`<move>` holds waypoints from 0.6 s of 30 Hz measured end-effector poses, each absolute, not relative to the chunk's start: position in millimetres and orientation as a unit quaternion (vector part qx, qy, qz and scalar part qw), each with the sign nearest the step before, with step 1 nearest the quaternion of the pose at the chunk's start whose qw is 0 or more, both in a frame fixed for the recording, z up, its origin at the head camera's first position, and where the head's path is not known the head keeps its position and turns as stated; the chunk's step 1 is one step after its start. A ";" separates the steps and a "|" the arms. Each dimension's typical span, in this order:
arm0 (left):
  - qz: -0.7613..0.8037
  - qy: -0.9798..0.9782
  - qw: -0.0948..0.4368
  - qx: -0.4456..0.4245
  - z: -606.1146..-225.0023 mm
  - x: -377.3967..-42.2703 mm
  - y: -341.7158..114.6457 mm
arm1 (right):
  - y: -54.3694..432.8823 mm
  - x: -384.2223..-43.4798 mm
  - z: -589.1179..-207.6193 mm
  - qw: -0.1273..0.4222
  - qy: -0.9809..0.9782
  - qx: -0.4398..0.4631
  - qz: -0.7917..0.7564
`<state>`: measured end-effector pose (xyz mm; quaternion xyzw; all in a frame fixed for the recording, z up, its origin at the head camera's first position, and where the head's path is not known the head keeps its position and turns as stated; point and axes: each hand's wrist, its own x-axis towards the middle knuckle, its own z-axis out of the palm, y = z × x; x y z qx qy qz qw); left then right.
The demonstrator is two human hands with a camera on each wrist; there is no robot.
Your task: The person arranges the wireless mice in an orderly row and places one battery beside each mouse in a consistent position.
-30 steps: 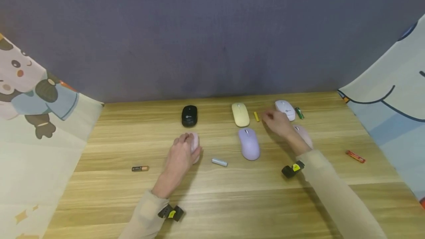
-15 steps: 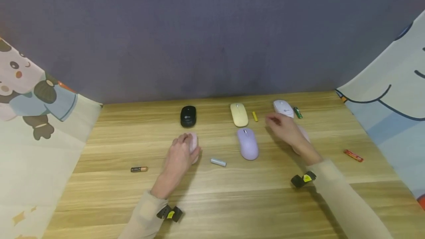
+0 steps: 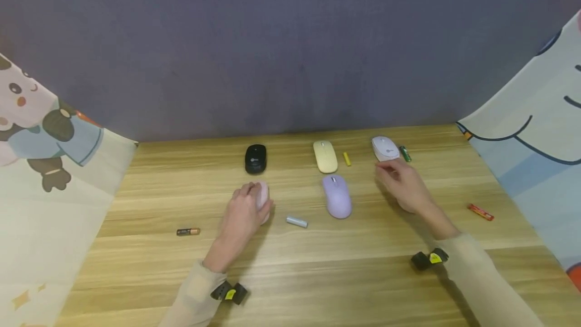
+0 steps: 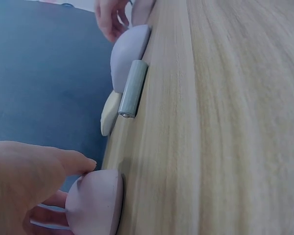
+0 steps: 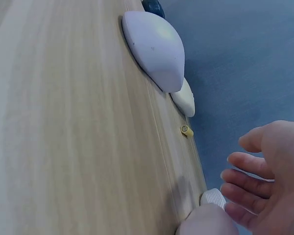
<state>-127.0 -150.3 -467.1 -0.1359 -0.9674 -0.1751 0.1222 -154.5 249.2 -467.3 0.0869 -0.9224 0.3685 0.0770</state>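
My left hand [image 3: 242, 213] holds a pink computer mouse [image 3: 263, 201] on the table, thumb on its right side and fingers over the left. In the left wrist view the thumb lies along the top of that mouse [image 4: 94, 203]. My right hand [image 3: 401, 185] hovers with loosely bent fingers and nothing between them. Just beyond its fingertips is a white mouse [image 3: 385, 148]. A second pink mouse [image 5: 208, 223], hidden by this hand in the head view, sits below it. To its left are a lavender mouse [image 3: 337, 197] and a yellow battery [image 3: 347, 159].
A black mouse [image 3: 256, 159] and a cream mouse [image 3: 325, 156] stand along the back. Loose batteries lie about: a silver one [image 3: 297, 222], a black-and-copper one [image 3: 188, 231], a green one [image 3: 405, 154] and a red one [image 3: 480, 212]. A dark partition [image 3: 290, 54] rises behind the table.
My right hand has moved right and slightly back towards me, away from the yellow battery, and now covers the second pink mouse. My left hand stays on its mouse.
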 end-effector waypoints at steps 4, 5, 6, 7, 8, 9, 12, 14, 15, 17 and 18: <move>-0.174 -0.967 0.127 -0.136 -465.2 -126.8 -151.0 | 251.5 -150.3 -465.9 0.082 -0.923 0.089 0.365; -0.174 -0.967 0.128 -0.135 -465.0 -126.6 -151.1 | 252.1 -149.6 -466.1 0.085 -0.922 0.093 0.365; -0.174 -0.967 0.129 -0.134 -464.7 -126.2 -151.1 | 252.6 -148.9 -466.1 0.089 -0.922 0.095 0.364; -0.175 -0.967 0.132 -0.134 -464.6 -125.9 -151.1 | 252.9 -148.2 -466.1 0.093 -0.922 0.099 0.363; -0.174 -0.966 0.134 -0.135 -464.1 -125.3 -151.0 | 253.5 -147.7 -466.7 0.098 -0.922 0.103 0.360; -0.172 -0.966 0.137 -0.137 -463.6 -124.4 -150.8 | 254.0 -147.3 -467.4 0.105 -0.922 0.107 0.356; -0.154 -0.963 0.157 -0.155 -462.3 -121.3 -149.4 | 255.8 -145.6 -470.0 0.118 -0.924 0.117 0.344; -0.143 -0.961 0.169 -0.168 -461.9 -119.0 -147.8 | 257.4 -143.9 -471.3 0.119 -0.926 0.117 0.338; -0.138 -0.960 0.173 -0.173 -462.0 -117.8 -146.9 | 258.0 -143.0 -471.7 0.118 -0.927 0.115 0.336; -0.135 -0.957 0.181 -0.181 -463.0 -116.2 -145.3 | 259.5 -141.4 -472.9 0.119 -0.928 0.116 0.334; -0.136 -0.956 0.182 -0.185 -463.8 -115.5 -144.5 | 260.2 -140.4 -473.1 0.119 -0.928 0.116 0.334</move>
